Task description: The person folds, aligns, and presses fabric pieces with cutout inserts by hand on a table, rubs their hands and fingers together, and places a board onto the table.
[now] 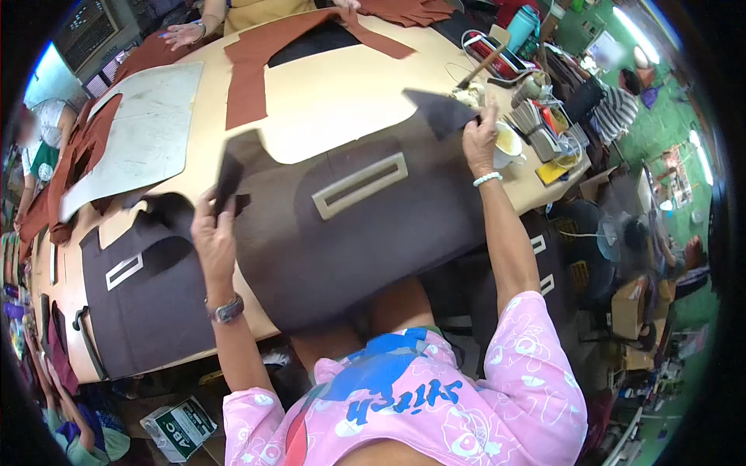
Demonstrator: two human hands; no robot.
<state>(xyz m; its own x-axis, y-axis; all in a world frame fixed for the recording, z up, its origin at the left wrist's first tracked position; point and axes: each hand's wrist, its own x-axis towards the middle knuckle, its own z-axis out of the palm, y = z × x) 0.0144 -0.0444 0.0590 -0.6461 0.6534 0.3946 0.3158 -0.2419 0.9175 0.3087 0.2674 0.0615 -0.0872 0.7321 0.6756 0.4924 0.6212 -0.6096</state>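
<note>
Both my hands hold a large dark brown leather panel (365,225) by its upper corners, and it hangs over the table's near edge. My left hand (214,237) is closed on the left corner flap, which is bent up. My right hand (482,140) pinches the right corner flap, also bent. A pale rectangular frame (360,186) with a long slot lies on the panel's upper middle. Left of my left hand, a similar dark panel (155,311) with a smaller pale frame (124,272) rests on the table.
Reddish-brown leather pieces (247,85) and a pale sheet (155,116) lie across the table (342,101). Near my right hand are a white cup (509,144), a hammer (482,66) and a turquoise bottle (522,29). A co-worker's hand (183,34) is at the far side.
</note>
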